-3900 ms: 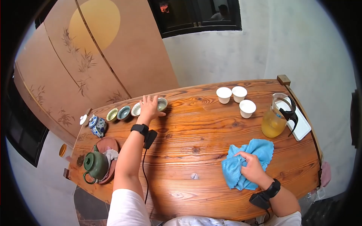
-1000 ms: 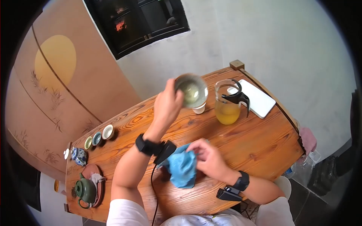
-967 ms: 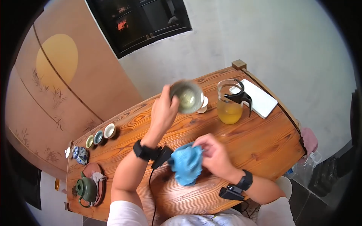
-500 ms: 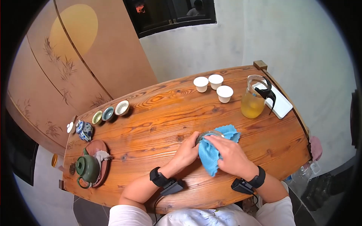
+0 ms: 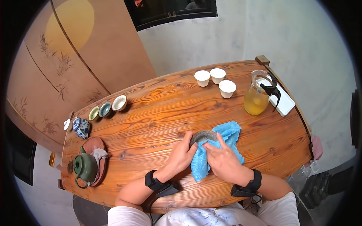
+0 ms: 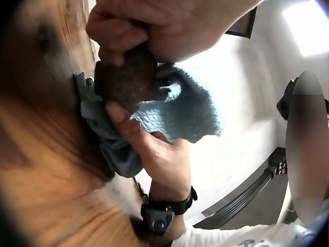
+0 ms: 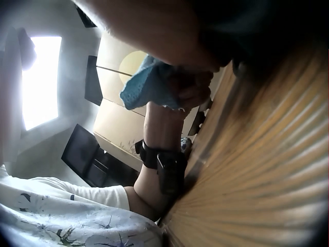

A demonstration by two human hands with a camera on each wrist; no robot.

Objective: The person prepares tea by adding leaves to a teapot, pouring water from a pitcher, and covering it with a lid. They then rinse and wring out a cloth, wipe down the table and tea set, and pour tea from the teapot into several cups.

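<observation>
A grey speckled bowl [image 5: 203, 136] is held tilted above the near part of the table, its outside showing dark in the left wrist view [image 6: 126, 82]. The left hand [image 5: 181, 152] grips its left side. A blue cloth [image 5: 230, 136] is bunched over the bowl's near and right sides, one corner hanging down. The right hand [image 5: 225, 160] holds the cloth against the bowl with its fingers and thumb. In the right wrist view the cloth [image 7: 149, 85] hangs by the left hand [image 7: 193, 92], and the bowl cannot be made out there.
Three white cups [image 5: 227, 89] stand at the back, left of a glass pitcher [image 5: 256, 98] of yellow liquid and a white tray [image 5: 285, 102]. Far left are three small bowls [image 5: 119, 102], a blue-and-white pot [image 5: 80, 128] and a green teapot [image 5: 85, 167] on a reddish tray [image 5: 94, 143].
The left hand has taken the bowl from the back row and brought it down to the cloth. Over the last half second, the bowl has turned, and more of its grey surface shows.
</observation>
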